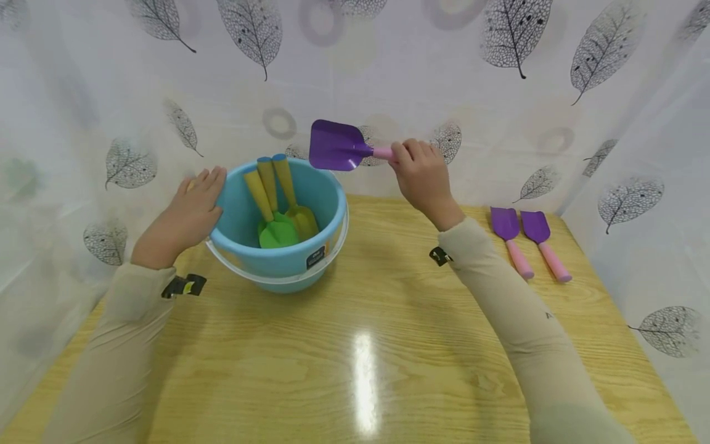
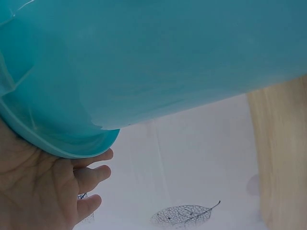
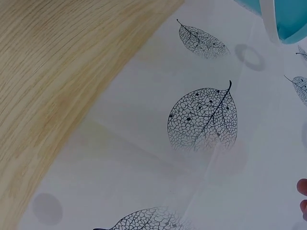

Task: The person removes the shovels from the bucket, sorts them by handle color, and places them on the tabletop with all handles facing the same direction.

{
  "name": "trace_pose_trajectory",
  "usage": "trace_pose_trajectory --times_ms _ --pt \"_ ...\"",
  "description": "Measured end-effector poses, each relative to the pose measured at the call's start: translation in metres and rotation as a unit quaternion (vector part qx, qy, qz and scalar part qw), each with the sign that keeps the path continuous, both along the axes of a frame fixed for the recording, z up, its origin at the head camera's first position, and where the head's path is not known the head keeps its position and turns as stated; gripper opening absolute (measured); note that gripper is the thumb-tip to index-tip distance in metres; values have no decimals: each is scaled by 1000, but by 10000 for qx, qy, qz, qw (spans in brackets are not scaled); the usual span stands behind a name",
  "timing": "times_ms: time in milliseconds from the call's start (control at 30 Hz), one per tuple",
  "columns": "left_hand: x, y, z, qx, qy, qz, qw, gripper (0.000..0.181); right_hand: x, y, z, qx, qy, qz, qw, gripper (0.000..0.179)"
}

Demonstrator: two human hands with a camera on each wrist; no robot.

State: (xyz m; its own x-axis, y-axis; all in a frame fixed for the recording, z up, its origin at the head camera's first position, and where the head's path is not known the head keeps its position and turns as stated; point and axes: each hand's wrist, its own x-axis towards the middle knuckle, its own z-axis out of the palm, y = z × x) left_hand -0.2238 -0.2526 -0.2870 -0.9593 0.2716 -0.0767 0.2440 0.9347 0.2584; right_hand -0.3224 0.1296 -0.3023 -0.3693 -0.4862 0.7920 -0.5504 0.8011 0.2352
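Note:
My right hand [image 1: 423,176] grips the pink handle of a purple toy shovel [image 1: 337,147], held up in the air right of a light blue bucket [image 1: 272,261]. The shovel's blade points left, above the bucket's far right rim. My left hand [image 1: 185,213] rests on the bucket's left rim; in the left wrist view its palm touches the rim and the fingers reach past it. Inside the bucket lean a green shovel [image 1: 279,235], a yellow-green shovel [image 1: 302,221] and another one mostly hidden, all with yellow handles. Only fingertips [image 3: 302,187] show in the right wrist view.
Two more purple shovels [image 1: 535,227] with pink handles lie side by side at the table's right. The bucket's white carrying handle [image 1: 288,280] hangs down its front. A leaf-patterned curtain [image 1: 366,74] stands behind and beside the wooden table [image 1: 310,364].

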Motion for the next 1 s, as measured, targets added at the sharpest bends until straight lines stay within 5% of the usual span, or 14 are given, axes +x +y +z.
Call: trace_pose_trajectory --times_ms 500,1000 --pt "-3 0 -3 7 36 13 10000 63 4 37 -7 -797 -65 -590 9950 26" --pt "0 -1 -2 -2 44 -37 10000 63 9 84 -24 -1312 -682 -1255 9810 22"
